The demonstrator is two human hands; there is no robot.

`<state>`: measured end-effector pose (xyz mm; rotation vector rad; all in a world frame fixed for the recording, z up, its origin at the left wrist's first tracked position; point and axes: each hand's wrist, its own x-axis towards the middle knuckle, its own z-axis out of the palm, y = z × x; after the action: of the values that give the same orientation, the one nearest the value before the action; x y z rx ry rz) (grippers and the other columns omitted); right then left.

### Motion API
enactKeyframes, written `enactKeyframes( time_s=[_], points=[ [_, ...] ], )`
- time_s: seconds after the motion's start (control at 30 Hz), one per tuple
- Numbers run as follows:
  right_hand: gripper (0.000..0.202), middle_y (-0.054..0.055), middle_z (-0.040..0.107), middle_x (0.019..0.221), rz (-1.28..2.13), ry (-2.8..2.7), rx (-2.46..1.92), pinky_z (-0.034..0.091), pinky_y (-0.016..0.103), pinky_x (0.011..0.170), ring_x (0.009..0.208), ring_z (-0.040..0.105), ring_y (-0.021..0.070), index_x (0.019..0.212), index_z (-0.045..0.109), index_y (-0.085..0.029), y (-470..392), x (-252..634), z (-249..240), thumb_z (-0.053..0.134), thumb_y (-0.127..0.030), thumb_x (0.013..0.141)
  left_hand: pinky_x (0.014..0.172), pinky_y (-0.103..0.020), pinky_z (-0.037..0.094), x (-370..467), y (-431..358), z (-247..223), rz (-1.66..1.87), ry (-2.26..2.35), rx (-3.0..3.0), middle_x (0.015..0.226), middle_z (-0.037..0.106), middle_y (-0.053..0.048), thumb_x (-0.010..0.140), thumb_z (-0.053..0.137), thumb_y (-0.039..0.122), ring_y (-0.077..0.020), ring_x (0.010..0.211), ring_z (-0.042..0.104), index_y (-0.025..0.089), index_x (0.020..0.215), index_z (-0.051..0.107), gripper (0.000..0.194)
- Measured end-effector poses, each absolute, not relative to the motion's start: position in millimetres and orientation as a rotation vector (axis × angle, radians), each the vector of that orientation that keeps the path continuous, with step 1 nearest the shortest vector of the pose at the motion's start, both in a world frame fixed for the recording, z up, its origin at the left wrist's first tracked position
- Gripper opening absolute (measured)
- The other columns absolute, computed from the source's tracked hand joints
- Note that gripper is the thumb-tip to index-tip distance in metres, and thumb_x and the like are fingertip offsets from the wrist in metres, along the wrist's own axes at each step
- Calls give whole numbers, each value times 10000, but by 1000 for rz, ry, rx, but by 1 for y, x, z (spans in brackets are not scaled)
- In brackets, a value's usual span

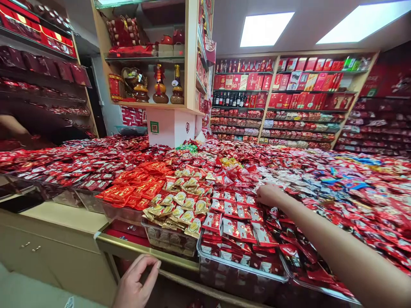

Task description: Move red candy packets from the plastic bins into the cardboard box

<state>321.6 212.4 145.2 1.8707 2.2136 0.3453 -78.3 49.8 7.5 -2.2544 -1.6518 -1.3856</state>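
Shop counter's clear bins (173,239) of wrapped sweets (right hand (269,194), grip narrow, among red-and-white packets (236,214)).

A shop, plainly a sweet or gift store. Spread across a wide counter (64,218) from nine o'clock round to three: heaps of small wrapped candies (321,179), mostly red, sorted into clear bins (237,273), with gold-wrapped pieces (180,205) in a bin near six o'clock. At one o'clock, wall shelving (266,102) stacked with red gift boxes (308,81) and rows of bottles (229,99). At twelve, a display shelf (147,105) with ornate gourd-shaped bottles (160,87). On the pillar below, possibly a QR payment sign (154,127), too small to confirm. Overhead, panel lights (265,28).
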Motion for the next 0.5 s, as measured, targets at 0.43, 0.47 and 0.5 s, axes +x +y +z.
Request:
enactKeyframes(
  time_s=[0.43, 0.47, 0.5],
  points=[
    [141, 68, 647, 979, 167, 2601, 1777, 391, 337, 822, 933, 564, 218, 792, 674, -218, 132, 294, 131, 559, -297, 768, 663, -221, 458, -71, 46, 16, -1369, -1729, -2279, 722, 587, -6, 795, 507, 294, -142, 704, 573, 197, 727, 542, 124],
    [134, 62, 647, 975, 67, 2642, 1765, 402, 328, 804, 910, 575, 209, 771, 673, -229, 107, 283, 110, 565, -307, 767, 664, -223, 458, -71, 46, 16, -1363, -1727, -2285, 723, 585, -7, 797, 504, 292, -142, 704, 571, 197, 727, 541, 124],
    [135, 56, 643, 976, -49, 2679, 1757, 413, 326, 790, 888, 582, 199, 769, 667, -232, 82, 271, 85, 565, -320, 771, 664, -223, 458, -71, 46, 16, -1357, -1722, -2290, 724, 583, -8, 799, 502, 291, -141, 704, 570, 197, 727, 541, 125]
  ],
)
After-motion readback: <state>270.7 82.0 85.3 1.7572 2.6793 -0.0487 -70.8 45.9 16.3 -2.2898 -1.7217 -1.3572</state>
